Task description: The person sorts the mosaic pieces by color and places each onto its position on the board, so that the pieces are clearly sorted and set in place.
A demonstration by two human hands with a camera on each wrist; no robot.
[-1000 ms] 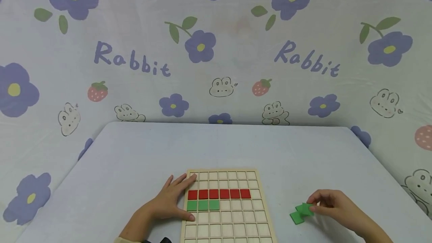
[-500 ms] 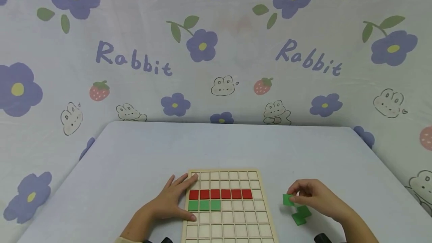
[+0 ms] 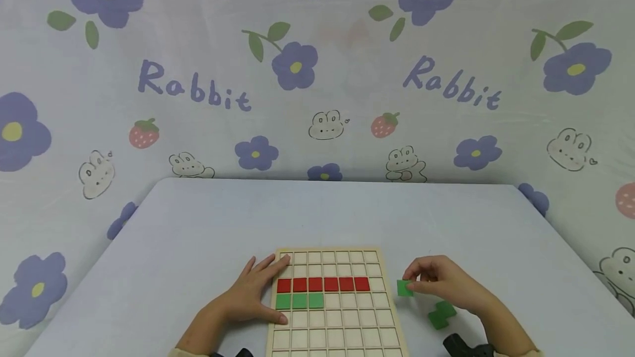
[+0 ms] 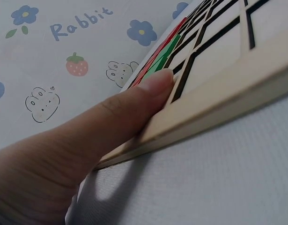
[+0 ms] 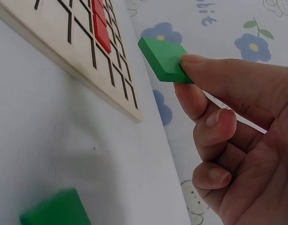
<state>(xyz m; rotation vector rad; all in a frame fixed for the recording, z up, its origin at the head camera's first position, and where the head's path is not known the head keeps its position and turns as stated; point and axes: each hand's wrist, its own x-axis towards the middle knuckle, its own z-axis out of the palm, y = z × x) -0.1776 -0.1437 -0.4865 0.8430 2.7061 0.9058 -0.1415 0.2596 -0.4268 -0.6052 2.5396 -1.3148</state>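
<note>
A pale wooden grid board (image 3: 347,320) lies flat on the table, holding a row of several red tiles (image 3: 324,284) and, just below it, 3 green tiles (image 3: 299,301). Along the board's left edge rests my left hand (image 3: 253,293), fingers spread, with thumb and index finger touching its top. The left wrist view shows the thumb (image 4: 129,105) lying over the wooden rim. My right hand (image 3: 441,280) pinches a green square tile (image 5: 165,60) between thumb and index finger, raised just right of the board. Its other fingers are curled, as the right wrist view shows.
Two loose green tiles (image 3: 442,314) overlap on the white table (image 3: 223,225) below the right hand. A patterned cloth (image 3: 347,87) with flowers and rabbits hangs behind the table. The board's near end is cut off by the frame.
From the small pile of green tiles, my right hand has lifted one and carried it left toward the board. My left hand stays in place on the board.
</note>
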